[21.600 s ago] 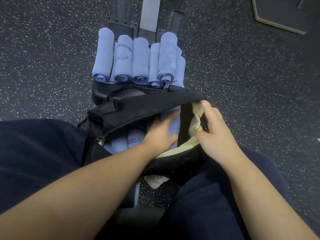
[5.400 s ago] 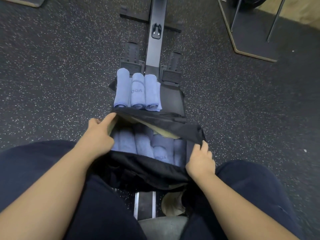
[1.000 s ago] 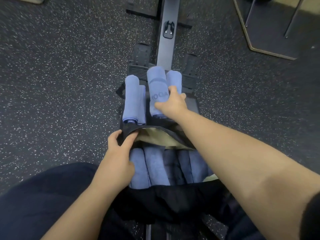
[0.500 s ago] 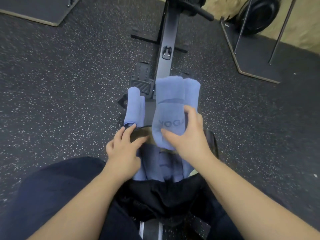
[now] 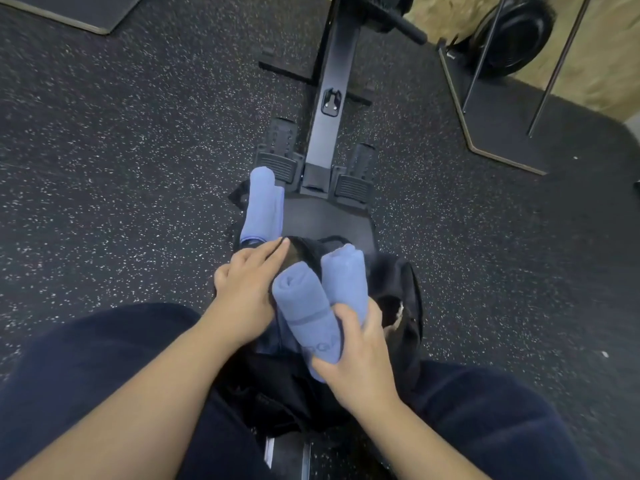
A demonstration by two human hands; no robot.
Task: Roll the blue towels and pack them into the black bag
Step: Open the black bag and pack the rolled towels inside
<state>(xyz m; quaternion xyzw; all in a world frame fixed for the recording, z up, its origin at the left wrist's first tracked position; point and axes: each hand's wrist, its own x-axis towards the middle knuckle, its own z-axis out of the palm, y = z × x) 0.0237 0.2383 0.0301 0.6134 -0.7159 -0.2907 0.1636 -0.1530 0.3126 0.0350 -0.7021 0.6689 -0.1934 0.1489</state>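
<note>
My right hand (image 5: 356, 362) grips two rolled blue towels (image 5: 304, 313), held side by side above the mouth of the black bag (image 5: 405, 299) between my knees. The nearer roll shows printed letters; the other (image 5: 346, 278) lies just right of it. My left hand (image 5: 246, 292) rests with straight fingers on the bag's left rim, its fingertips at the far edge. One more rolled blue towel (image 5: 261, 206) lies on the black seat pad (image 5: 325, 216) beyond the bag. The bag's inside is mostly hidden by my hands and the rolls.
A rowing machine rail (image 5: 332, 81) with two footplates (image 5: 280, 157) runs away from me over speckled black rubber floor (image 5: 121, 150). A dark mat with metal legs (image 5: 495, 109) stands at the upper right, another mat corner (image 5: 79, 12) at the upper left.
My right hand has carried the two rolls from the seat pad back over the bag's opening. My left hand stays on the bag's rim. One roll remains on the pad.
</note>
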